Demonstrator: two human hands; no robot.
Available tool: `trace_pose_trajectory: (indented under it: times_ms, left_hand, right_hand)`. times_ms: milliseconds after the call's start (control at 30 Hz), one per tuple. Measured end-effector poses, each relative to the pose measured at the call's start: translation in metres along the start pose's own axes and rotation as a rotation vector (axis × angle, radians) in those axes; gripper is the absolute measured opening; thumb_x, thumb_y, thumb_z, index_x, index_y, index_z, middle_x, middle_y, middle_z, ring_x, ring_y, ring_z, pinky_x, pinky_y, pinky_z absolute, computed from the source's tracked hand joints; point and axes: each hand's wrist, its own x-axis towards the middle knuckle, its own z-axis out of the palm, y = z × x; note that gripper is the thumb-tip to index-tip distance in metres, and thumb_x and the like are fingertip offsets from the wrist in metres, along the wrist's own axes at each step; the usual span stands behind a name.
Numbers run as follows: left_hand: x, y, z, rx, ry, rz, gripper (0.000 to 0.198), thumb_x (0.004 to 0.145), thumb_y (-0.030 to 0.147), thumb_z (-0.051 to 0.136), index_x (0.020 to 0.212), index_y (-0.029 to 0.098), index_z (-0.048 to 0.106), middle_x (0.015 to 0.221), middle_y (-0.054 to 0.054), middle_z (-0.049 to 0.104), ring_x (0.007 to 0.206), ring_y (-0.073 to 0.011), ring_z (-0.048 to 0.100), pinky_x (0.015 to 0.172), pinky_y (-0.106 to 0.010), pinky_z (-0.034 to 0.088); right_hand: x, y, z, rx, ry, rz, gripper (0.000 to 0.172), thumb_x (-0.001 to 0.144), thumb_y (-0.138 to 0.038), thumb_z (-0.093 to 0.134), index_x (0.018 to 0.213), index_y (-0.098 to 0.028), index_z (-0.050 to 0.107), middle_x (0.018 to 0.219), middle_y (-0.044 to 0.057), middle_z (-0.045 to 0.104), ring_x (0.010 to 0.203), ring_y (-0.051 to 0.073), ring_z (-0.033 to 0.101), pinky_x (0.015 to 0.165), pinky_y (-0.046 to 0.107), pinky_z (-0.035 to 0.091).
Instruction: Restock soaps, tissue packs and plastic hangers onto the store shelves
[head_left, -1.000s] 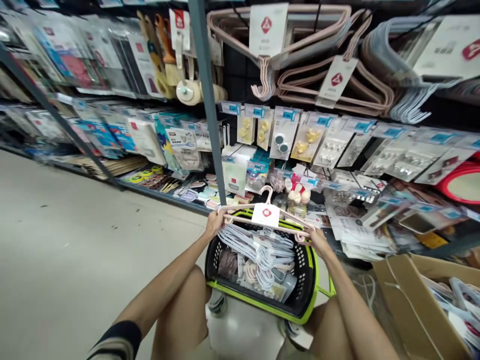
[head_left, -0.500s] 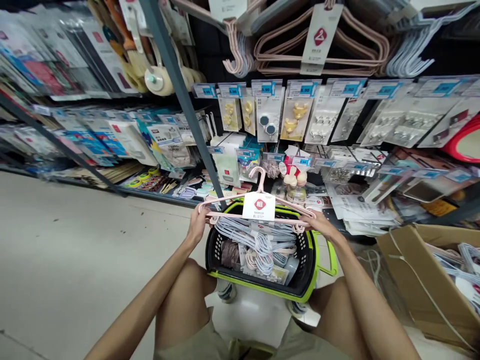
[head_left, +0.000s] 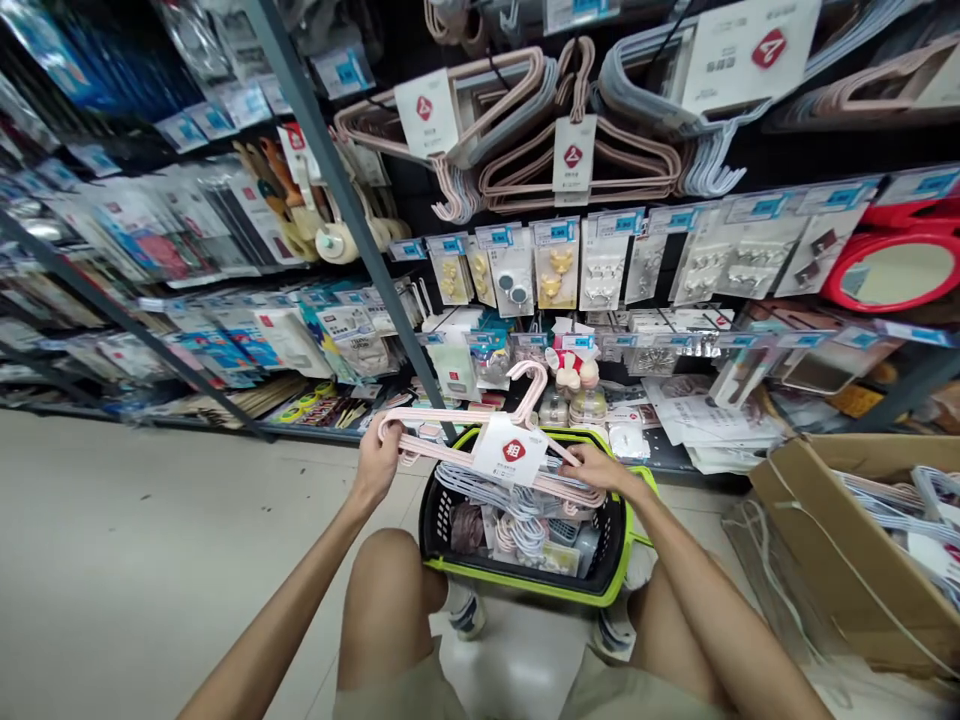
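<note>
A pack of pink clothes hangers (head_left: 435, 445) with a white label is held over a black shopping basket (head_left: 517, 585) with a green rim. My left hand (head_left: 377, 462) is closed round its left end, which is raised. At the lower right part of the hangers, my right hand (head_left: 596, 468) grips with thumb and fingers. The pack tilts down to the right, its hooks pointing up. Beneath it in the basket lie light-blue hangers (head_left: 480, 490), a brownish bundle (head_left: 467, 527) and some carded goods.
Shelves of packaged goods stand ahead, with hangers (head_left: 585, 165) hung in rows above carded hooks (head_left: 555, 275). A slanting grey post (head_left: 352, 210) splits the shelving. On the right is an open cardboard box (head_left: 847, 560) holding more hangers; a red-framed mirror (head_left: 892, 265) hangs above.
The hangers have gone from nearly level to tilted, right end lower. My right hand has shifted inward along them. The view has swung upward, showing more of the upper shelves.
</note>
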Motion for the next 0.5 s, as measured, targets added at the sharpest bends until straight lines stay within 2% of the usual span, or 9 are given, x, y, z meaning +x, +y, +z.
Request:
trace_pose_trajectory:
  times_ms: [67,133,200,267,333,367,467,500]
  left_hand:
    - [0.001,0.012,-0.002,0.038,-0.015,0.044,0.025,0.088,0.045,0.063,0.093,0.021,0.062,0.082,0.0,0.059,0.072,-0.0167,0.053,0.065,-0.027,0.045]
    - [0.005,0.024,-0.006,-0.023,-0.028,0.002,0.035,0.086,0.053,0.067,0.098,0.021,0.062,0.083,0.0,0.06,0.071,-0.0165,0.054,0.064,-0.027,0.046]
    - [0.007,0.034,-0.01,-0.196,-0.057,-0.094,0.048,0.086,0.065,0.062,0.105,0.021,0.061,0.085,0.0,0.061,0.07,-0.0169,0.057,0.062,-0.028,0.048]
    - [-0.005,0.039,-0.011,-0.382,-0.029,-0.188,0.056,0.088,0.073,0.052,0.11,0.021,0.06,0.087,-0.001,0.063,0.074,-0.0193,0.063,0.064,-0.031,0.053]
    - [-0.043,0.034,-0.002,-0.422,0.025,-0.284,0.052,0.087,0.07,0.051,0.106,0.022,0.06,0.081,0.0,0.063,0.075,-0.0203,0.067,0.069,-0.034,0.056]
    - [-0.073,0.028,0.008,-0.349,0.034,-0.338,0.044,0.085,0.064,0.06,0.1,0.022,0.06,0.072,0.003,0.061,0.068,-0.0183,0.065,0.069,-0.033,0.056]
    - [-0.186,0.002,0.051,-0.247,-0.359,-0.562,0.047,0.075,0.068,0.069,0.073,0.022,0.061,0.048,0.003,0.052,0.042,-0.0161,0.049,0.045,-0.031,0.043]
    - [-0.223,-0.006,0.067,-0.215,-0.662,-0.686,0.045,0.076,0.066,0.072,0.072,0.023,0.06,0.05,0.003,0.054,0.045,-0.0153,0.05,0.047,-0.03,0.045]
  right_hand:
    - [0.002,-0.006,0.017,-0.021,0.139,-0.037,0.021,0.075,-0.037,0.068,0.078,-0.018,0.073,0.073,0.0,0.069,0.07,0.017,0.056,0.065,0.026,0.036]
    - [0.005,-0.012,0.027,-0.017,0.248,-0.058,0.021,0.079,-0.036,0.062,0.077,-0.018,0.071,0.071,0.0,0.067,0.069,0.017,0.055,0.064,0.027,0.034]
    - [0.007,-0.017,0.027,0.007,0.309,-0.078,0.022,0.081,-0.038,0.06,0.074,-0.018,0.07,0.065,-0.001,0.063,0.065,0.017,0.053,0.063,0.027,0.033]
    - [0.009,-0.02,0.021,0.037,0.348,-0.114,0.024,0.08,-0.041,0.061,0.072,-0.019,0.068,0.061,-0.003,0.059,0.063,0.016,0.052,0.062,0.027,0.033]
    - [0.011,-0.022,0.011,0.067,0.396,-0.158,0.025,0.08,-0.042,0.061,0.072,-0.02,0.067,0.063,-0.003,0.06,0.064,0.017,0.052,0.063,0.027,0.035]
    - [0.013,-0.022,0.006,0.082,0.423,-0.179,0.025,0.08,-0.043,0.061,0.073,-0.019,0.068,0.065,-0.002,0.062,0.066,0.017,0.054,0.064,0.028,0.036]
    - [0.016,-0.022,-0.005,0.13,0.488,-0.217,0.029,0.081,-0.044,0.06,0.081,-0.018,0.071,0.075,0.001,0.07,0.073,0.019,0.06,0.069,0.029,0.043]
    - [0.017,-0.023,-0.007,0.146,0.507,-0.22,0.031,0.082,-0.045,0.06,0.084,-0.017,0.072,0.078,0.002,0.071,0.074,0.02,0.061,0.071,0.029,0.045]
